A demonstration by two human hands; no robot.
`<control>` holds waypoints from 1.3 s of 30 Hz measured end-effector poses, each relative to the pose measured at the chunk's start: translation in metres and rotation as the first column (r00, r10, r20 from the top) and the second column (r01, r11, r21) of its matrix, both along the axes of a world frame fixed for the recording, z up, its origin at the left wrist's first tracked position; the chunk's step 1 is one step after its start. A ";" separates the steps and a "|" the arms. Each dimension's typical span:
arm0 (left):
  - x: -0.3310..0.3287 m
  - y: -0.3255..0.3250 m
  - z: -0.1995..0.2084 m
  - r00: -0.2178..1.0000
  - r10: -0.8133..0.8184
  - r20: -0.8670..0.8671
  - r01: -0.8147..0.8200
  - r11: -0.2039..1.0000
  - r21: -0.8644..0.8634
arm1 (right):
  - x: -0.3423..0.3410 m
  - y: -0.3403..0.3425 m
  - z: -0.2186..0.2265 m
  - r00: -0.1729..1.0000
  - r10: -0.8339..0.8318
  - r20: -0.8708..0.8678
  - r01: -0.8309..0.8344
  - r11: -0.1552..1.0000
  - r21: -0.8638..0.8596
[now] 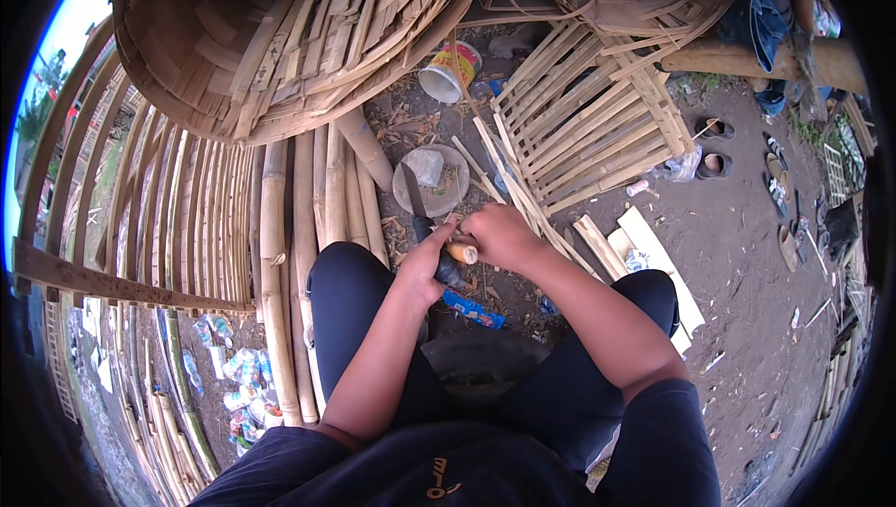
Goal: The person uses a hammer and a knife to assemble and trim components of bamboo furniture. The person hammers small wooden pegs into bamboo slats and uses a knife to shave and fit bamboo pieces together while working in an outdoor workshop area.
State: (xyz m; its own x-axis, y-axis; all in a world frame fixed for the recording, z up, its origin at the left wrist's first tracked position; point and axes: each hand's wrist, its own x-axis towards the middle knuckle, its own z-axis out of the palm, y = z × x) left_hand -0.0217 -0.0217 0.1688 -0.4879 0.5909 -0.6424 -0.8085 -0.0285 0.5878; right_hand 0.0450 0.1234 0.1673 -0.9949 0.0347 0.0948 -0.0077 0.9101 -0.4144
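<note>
The left hand (425, 263) and right hand (504, 235) meet between the 2 knees, the right a little farther off. A knife (413, 192) points away to the far left, its dark near end running in at the left hand. The left hand is partly closed, thumb reaching forward, but its grip is hidden, so I cannot tell whether it has hold of the knife or of the short wooden piece (461, 252) that shows its round, pale end between the 2 hands. The right hand's fingers are curled in; what they hold, if anything, is hidden. Just beyond the hands is a round grey slab (454, 192) with a pale block (427, 168) on it, the blade across its left side. A blue wrapper (473, 309) lies near, on the ground. To the left run bamboo poles (274, 255) and a slatted bench (182, 218), with plastic bottles (247, 384) nearer. A woven hat (280, 31) hangs far left, a bucket (448, 78) stands far, and a bamboo rack (597, 120) leans far right, with 2 dark sandals (714, 166) beyond its right edge.
</note>
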 end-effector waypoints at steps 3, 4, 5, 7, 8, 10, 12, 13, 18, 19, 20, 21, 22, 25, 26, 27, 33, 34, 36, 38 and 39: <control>-0.010 -0.006 -0.022 0.999 -0.053 0.013 0.052 0.998 0.030 | 0.000 0.002 0.002 1.000 0.017 0.025 -0.015 0.995 -0.095; -0.009 -0.002 -0.017 0.999 -0.033 0.008 0.033 0.999 -0.003 | -0.001 0.007 0.009 0.999 -0.001 0.049 0.010 0.986 -0.168; -0.010 0.000 -0.013 0.999 -0.028 0.017 0.029 1.000 -0.011 | -0.001 0.012 0.016 0.997 -0.019 0.074 0.036 0.970 -0.240; -0.016 -0.001 -0.014 0.999 -0.046 0.010 0.046 0.999 -0.002 | -0.008 0.011 0.042 0.867 -0.153 0.474 0.433 0.703 -0.565; -0.018 -0.002 -0.016 0.998 -0.066 0.000 0.066 0.998 -0.015 | -0.008 0.009 0.056 0.749 -0.115 0.652 0.585 0.577 -0.570; -0.021 0.001 -0.019 0.994 -0.111 -0.019 0.110 0.993 -0.036 | -0.001 0.012 0.067 0.701 0.037 0.713 0.573 0.567 -0.592; -0.026 -0.001 -0.037 0.995 -0.082 -0.057 0.082 0.997 -0.002 | 0.000 0.006 0.063 0.700 0.157 0.697 0.495 0.598 -0.631; -0.024 0.002 -0.040 0.997 -0.058 -0.048 0.058 0.998 0.007 | 0.001 0.003 0.055 0.702 0.169 0.691 0.515 0.549 -0.658; -0.025 0.013 -0.042 0.991 -0.075 -0.109 0.081 0.995 0.053 | 0.000 -0.004 0.036 0.739 0.082 0.669 0.596 0.384 -0.705; -0.021 0.018 -0.044 0.993 -0.027 -0.111 0.026 1.000 -0.006 | -0.002 -0.009 0.021 0.747 0.054 0.663 0.618 0.312 -0.722; -0.025 0.017 -0.043 0.989 -0.047 -0.140 0.040 0.998 -0.057 | -0.005 -0.014 0.027 0.762 0.027 0.648 0.623 0.246 -0.743; -0.032 0.015 -0.051 0.991 -0.072 -0.112 0.068 0.997 -0.038 | 0.000 -0.019 0.034 0.761 -0.030 0.648 0.631 0.265 -0.729; -0.036 0.016 -0.056 0.991 -0.100 -0.088 0.099 0.995 -0.019 | 0.000 -0.018 0.029 0.773 -0.032 0.634 0.622 0.233 -0.747; -0.032 0.021 -0.050 0.982 -0.094 -0.164 0.082 0.994 -0.079 | 0.004 -0.018 0.023 0.781 -0.039 0.623 0.620 0.164 -0.767; -0.025 0.025 -0.036 0.973 -0.091 -0.214 0.070 0.992 -0.105 | 0.009 -0.013 0.023 0.775 -0.037 0.631 0.625 0.195 -0.756; -0.017 0.029 -0.021 0.961 -0.088 -0.263 0.056 0.990 -0.129 | 0.014 -0.007 0.021 0.768 -0.036 0.639 0.629 0.227 -0.744; -0.019 0.025 -0.015 0.904 -0.181 -0.387 0.104 0.972 -0.212 | 0.058 0.009 0.036 0.809 0.023 0.587 0.479 0.553 -0.682; -0.015 0.029 -0.012 0.895 -0.205 -0.397 0.124 0.968 -0.219 | 0.068 0.014 0.027 0.822 0.029 0.569 0.441 0.600 -0.667; -0.024 0.031 -0.011 0.888 -0.217 -0.406 0.120 0.960 -0.251 | 0.078 0.010 0.021 0.874 0.012 0.486 0.321 0.736 -0.596; -0.031 0.034 -0.013 0.881 -0.233 -0.411 0.119 0.951 -0.285 | 0.090 -0.002 0.036 0.932 -0.036 0.361 0.205 0.873 -0.442; -0.036 0.033 -0.012 0.876 -0.249 -0.412 0.123 0.943 -0.309 | 0.099 -0.005 0.057 0.916 -0.034 0.400 0.213 0.885 -0.414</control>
State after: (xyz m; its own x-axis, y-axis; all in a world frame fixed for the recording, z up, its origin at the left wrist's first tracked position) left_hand -0.0578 0.0115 0.1565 -0.6544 0.5375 -0.5319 -0.4383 0.3036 0.8460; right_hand 0.1444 0.1179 0.2241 -0.9359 0.1084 -0.3350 0.3282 0.6134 -0.7183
